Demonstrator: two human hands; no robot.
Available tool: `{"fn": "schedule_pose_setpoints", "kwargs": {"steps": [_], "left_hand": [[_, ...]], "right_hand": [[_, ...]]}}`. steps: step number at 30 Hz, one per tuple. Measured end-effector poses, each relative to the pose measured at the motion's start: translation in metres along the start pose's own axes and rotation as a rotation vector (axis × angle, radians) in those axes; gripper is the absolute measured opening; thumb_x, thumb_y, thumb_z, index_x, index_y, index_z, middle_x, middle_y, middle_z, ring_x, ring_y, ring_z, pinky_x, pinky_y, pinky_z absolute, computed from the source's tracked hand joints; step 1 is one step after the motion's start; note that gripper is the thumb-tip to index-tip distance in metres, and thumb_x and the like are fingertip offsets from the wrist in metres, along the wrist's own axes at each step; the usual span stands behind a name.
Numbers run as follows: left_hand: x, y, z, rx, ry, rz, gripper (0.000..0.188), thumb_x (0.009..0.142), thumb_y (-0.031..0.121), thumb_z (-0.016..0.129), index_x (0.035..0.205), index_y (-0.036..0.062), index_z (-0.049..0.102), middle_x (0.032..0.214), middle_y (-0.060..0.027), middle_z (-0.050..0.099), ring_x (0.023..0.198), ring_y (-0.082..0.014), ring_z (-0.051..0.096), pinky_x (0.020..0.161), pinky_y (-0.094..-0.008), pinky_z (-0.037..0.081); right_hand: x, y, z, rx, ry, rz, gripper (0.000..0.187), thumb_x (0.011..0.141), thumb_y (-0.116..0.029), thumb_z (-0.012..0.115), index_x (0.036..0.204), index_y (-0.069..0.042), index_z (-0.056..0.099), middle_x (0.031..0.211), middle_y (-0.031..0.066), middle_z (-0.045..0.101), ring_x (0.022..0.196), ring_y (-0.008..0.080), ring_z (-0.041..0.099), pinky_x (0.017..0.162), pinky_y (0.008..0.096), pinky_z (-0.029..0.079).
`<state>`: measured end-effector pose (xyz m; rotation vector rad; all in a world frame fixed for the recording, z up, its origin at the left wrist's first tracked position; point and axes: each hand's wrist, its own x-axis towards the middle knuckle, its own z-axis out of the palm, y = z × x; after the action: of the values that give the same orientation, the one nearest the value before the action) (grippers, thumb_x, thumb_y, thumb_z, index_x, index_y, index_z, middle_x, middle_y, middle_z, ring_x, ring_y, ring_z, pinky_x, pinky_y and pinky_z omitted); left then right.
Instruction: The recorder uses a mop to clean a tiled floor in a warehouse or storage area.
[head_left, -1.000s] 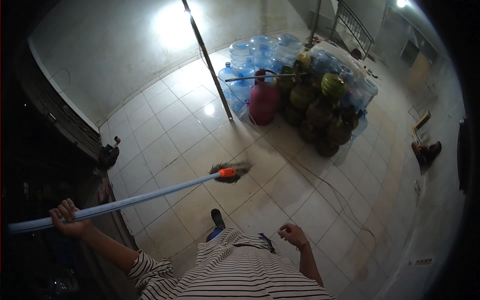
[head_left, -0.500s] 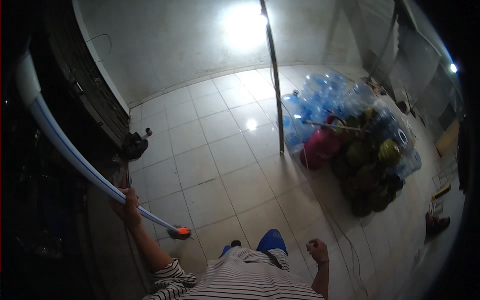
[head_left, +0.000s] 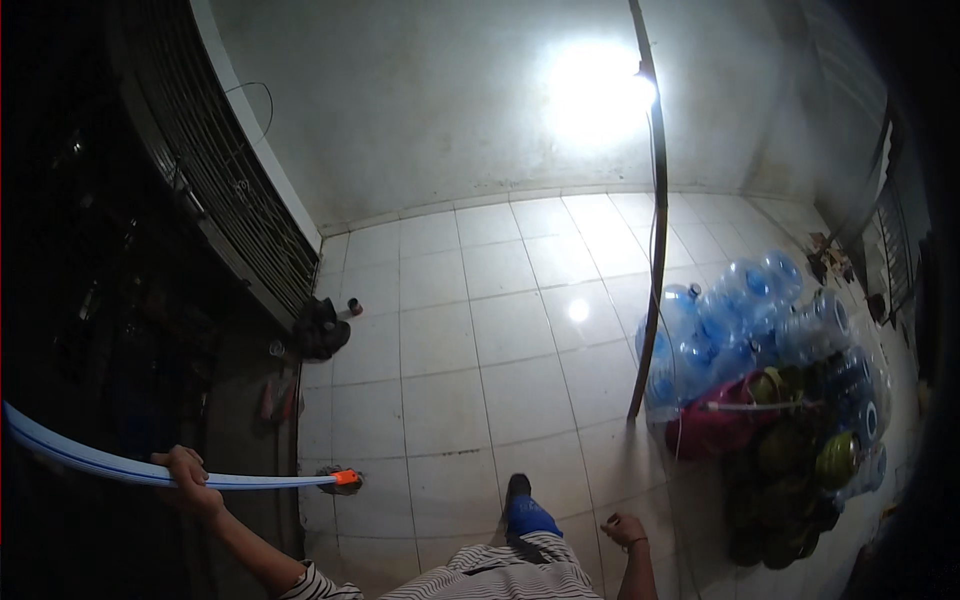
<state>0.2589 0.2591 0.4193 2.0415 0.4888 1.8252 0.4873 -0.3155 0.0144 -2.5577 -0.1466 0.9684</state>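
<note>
Head view. Item: one broom [head_left: 270,482], pale handle with blue stripes, orange socket [head_left: 346,477], dark head. It is crossing the lower left, its head resting on the tiled floor [head_left: 510,390] near the dark doorway.

Item: my left hand [head_left: 190,483]. Its fingers are wrapping tightly around the handle, partway along its visible length.

Item: my right hand [head_left: 625,531]. It is hanging beside my leg, its fingers curling loosely inward; how far they are closing, I cannot tell.

Item: my blue-clad leg [head_left: 533,518], ending in a dark shoe [head_left: 518,486], stretching out ahead of my striped shirt [head_left: 500,576].

Item, left: a slatted metal gate [head_left: 215,170], with a dark bundle [head_left: 318,332] lying near its lower end.

Item, right: a thin post [head_left: 655,230] standing near blue water bottles [head_left: 745,290]. A pink cylinder [head_left: 700,430] and green cylinders [head_left: 785,500] are crowding beside them.
</note>
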Motion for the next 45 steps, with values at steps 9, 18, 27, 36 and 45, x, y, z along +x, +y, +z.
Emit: {"fn": "schedule_pose_setpoints", "kwargs": {"steps": [9, 18, 27, 36, 45], "left_hand": [[0.015, -0.115, 0.14, -0.297, -0.236, -0.014, 0.031, 0.082, 0.024, 0.042, 0.055, 0.012, 0.033, 0.048, 0.0026, 0.029, 0.04, -0.007, 0.026, 0.039, -0.0214, 0.02], [0.041, -0.165, 0.398, -0.384, -0.934, 0.051, 0.028, 0.067, 0.028, 0.064, 0.074, 0.0041, 0.05, 0.05, -0.0076, 0.047, 0.045, -0.0236, 0.048, 0.047, -0.0334, 0.038], [0.094, -0.252, 0.578, -0.955, -1.585, -0.037, 0.018, 0.071, 0.016, 0.056, 0.059, 0.0036, 0.051, 0.058, -0.0122, 0.055, 0.058, -0.0286, 0.055, 0.056, -0.0358, 0.043], [0.024, -0.478, 0.712, -0.516, -1.359, -0.161, 0.018, 0.065, 0.021, 0.062, 0.061, 0.0057, 0.054, 0.063, -0.0131, 0.056, 0.066, -0.0318, 0.056, 0.06, -0.0405, 0.044], [-0.026, -0.575, 0.768, -0.234, -1.606, -0.302, 0.021, 0.07, 0.03, 0.057, 0.067, 0.0091, 0.057, 0.069, -0.0108, 0.057, 0.077, -0.0295, 0.055, 0.075, -0.0366, 0.04]], "right_hand": [[0.071, -0.397, -0.322, 0.233, 0.375, -0.982, 0.026, 0.068, -0.009, 0.066, 0.089, -0.005, 0.052, 0.072, 0.0053, 0.055, 0.066, 0.0152, 0.055, 0.061, 0.0271, 0.045], [0.012, -0.735, -0.392, 0.217, 0.162, -2.065, 0.09, 0.068, -0.053, 0.058, 0.132, -0.006, 0.015, 0.134, 0.0198, 0.019, 0.122, 0.0371, 0.025, 0.098, 0.0526, 0.021], [0.151, -0.723, -0.428, -0.067, 1.196, -1.316, 0.052, 0.082, -0.039, 0.042, 0.108, 0.006, 0.041, 0.072, 0.0125, 0.047, 0.072, 0.0203, 0.049, 0.082, 0.0364, 0.039], [0.358, -0.846, -0.257, 0.756, 0.22, -0.943, 0.016, 0.068, -0.014, 0.053, 0.069, -0.008, 0.038, 0.075, 0.0044, 0.044, 0.07, 0.0143, 0.041, 0.068, 0.0318, 0.035], [0.481, -0.896, -0.216, 0.485, 0.124, -0.705, 0.013, 0.068, 0.0, 0.05, 0.059, -0.002, 0.041, 0.058, 0.008, 0.051, 0.06, 0.0171, 0.054, 0.089, 0.0448, 0.04]]}}
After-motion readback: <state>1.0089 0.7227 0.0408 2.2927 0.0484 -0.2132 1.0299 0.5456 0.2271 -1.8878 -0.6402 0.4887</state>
